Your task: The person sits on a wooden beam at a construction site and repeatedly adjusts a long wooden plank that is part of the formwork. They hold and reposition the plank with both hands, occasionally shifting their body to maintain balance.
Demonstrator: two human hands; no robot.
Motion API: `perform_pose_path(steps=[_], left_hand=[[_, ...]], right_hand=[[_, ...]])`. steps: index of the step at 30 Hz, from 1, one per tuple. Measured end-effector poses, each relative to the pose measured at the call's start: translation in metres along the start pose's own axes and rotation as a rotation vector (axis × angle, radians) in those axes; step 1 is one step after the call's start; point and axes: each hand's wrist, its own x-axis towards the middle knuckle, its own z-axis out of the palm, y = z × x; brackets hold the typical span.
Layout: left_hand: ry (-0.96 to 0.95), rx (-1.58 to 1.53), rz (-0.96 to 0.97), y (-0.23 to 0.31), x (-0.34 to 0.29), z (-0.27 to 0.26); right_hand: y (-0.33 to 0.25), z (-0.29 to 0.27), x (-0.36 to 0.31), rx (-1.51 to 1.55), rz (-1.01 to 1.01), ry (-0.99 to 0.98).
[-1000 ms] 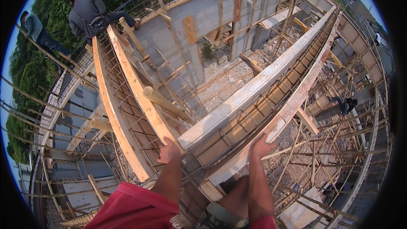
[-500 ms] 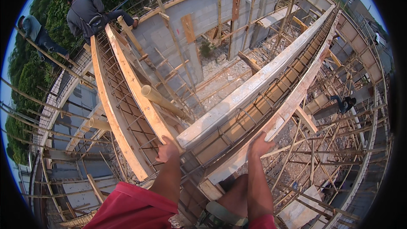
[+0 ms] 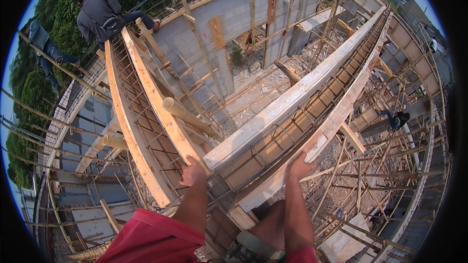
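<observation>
My left hand (image 3: 194,172) is closed round the near end of a wooden formwork board (image 3: 155,98), which borders the left beam trough. My right hand (image 3: 298,166) grips the edge of a second formwork board (image 3: 319,142), pale and stained, on the outer side of the right trough. Between that one and a whitish board (image 3: 292,96) runs a cage of steel rebar (image 3: 280,141). Another rebar cage (image 3: 141,102) lies in the left trough, bordered on its outer side by a curved board (image 3: 127,134). The fingers under both gripped edges are partly hidden.
A person (image 3: 101,17) sits at the left trough's far end; another person (image 3: 46,48) is on the far-left scaffold. Lower right, a third person (image 3: 396,119) shows among bamboo poles. A bamboo post (image 3: 187,114) sticks up beside the left trough. Rubble (image 3: 263,85) covers the ground far below.
The person at the far left has shifted, with the legs now hanging lower. Both my hands keep the same place on the boards.
</observation>
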Motion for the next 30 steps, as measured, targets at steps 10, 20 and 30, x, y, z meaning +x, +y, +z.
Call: perform_pose_path(steps=[10, 20, 30], left_hand=[[-0.002, -0.01, 0.005, 0.001, -0.002, -0.002], [0.018, -0.015, 0.016, 0.0, -0.002, 0.0], [0.015, 0.005, 0.003, -0.002, 0.003, 0.004]], right_hand=[[0.004, 0.001, 0.003, -0.014, -0.014, 0.008], [0.009, 0.003, 0.006, 0.007, -0.042, 0.026], [0.005, 0.002, 0.002, 0.008, -0.027, 0.011]])
